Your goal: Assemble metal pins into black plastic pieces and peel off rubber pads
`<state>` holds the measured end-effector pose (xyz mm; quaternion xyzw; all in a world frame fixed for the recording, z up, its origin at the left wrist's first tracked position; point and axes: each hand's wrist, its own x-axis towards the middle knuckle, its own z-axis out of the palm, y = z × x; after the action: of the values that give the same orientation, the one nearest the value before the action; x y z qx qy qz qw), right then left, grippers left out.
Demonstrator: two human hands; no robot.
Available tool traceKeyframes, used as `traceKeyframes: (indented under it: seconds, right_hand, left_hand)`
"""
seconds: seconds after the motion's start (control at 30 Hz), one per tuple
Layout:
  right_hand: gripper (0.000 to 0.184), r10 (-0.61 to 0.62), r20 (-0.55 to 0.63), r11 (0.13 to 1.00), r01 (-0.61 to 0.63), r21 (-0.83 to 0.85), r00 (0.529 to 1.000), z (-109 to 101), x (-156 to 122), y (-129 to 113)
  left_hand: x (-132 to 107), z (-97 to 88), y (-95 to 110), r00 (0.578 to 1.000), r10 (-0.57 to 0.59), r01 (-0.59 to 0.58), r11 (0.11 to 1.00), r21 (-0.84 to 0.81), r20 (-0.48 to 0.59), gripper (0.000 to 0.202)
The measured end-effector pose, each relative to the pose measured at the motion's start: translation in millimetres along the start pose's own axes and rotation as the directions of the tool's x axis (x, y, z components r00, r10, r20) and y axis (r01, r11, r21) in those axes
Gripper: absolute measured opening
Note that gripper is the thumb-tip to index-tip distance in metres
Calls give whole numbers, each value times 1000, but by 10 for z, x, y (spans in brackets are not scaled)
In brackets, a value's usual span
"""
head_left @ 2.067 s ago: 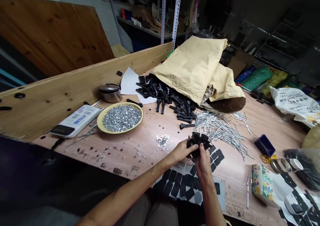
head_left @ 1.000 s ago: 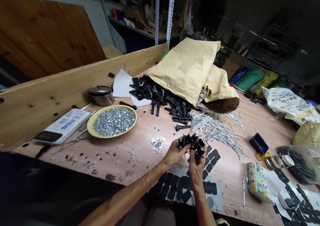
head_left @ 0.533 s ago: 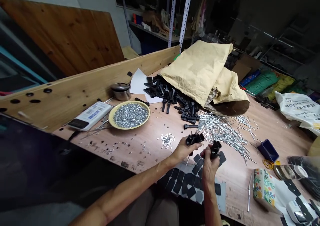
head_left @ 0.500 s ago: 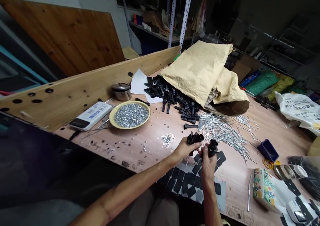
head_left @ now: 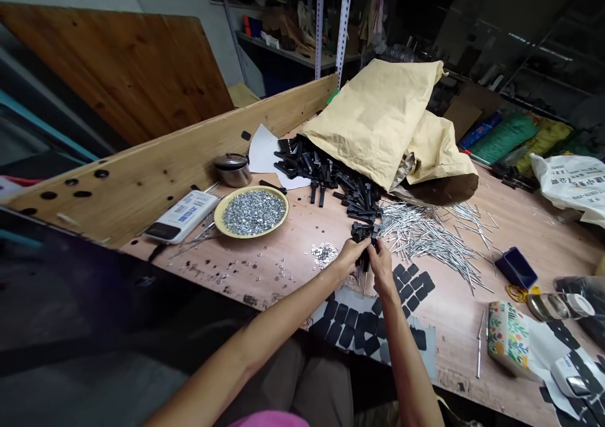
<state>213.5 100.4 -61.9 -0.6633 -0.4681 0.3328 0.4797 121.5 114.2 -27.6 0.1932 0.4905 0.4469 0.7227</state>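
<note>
My left hand (head_left: 350,255) and my right hand (head_left: 380,263) are closed together on a bunch of black plastic parts (head_left: 363,233), held just above the table. Right behind them lies a heap of the same black plastic parts (head_left: 331,178), spilling from a tan paper sack (head_left: 378,121). A spread of thin metal pins (head_left: 428,238) lies to the right of my hands. A small pile of washers (head_left: 324,253) sits to the left of my left hand. Below my hands lies a white sheet with black pads (head_left: 366,323).
A yellow plate of small silver nuts (head_left: 251,212), a white device (head_left: 182,216) and a steel pot (head_left: 232,169) stand at the left by the wooden board (head_left: 155,168). A small blue tray (head_left: 515,268), a floral box (head_left: 508,342) and bags lie at the right.
My hands, apart half a second ago with black parts in each, have come together and moved forward toward the heap of black parts. The camera has shifted slightly.
</note>
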Motion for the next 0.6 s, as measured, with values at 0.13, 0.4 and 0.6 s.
traceKeyframes:
  seconds: [0.13, 0.4, 0.6]
  right_hand:
    - [39, -78, -72, 990, 68, -121, 994, -124, -184, -101]
    - [34, -302, 101, 882, 318, -348, 948, -246, -890, -235]
    - [31, -341, 50, 896, 341, -283, 939, -239, -1103, -323]
  left_hand:
    - [-58, -37, 83, 999, 20, -18, 998, -61, 30, 27]
    - [-311, -70, 253, 999, 22, -15, 975, -223, 32, 18]
    - [-624, -11, 291, 990, -51, 80, 969, -233, 129, 16]
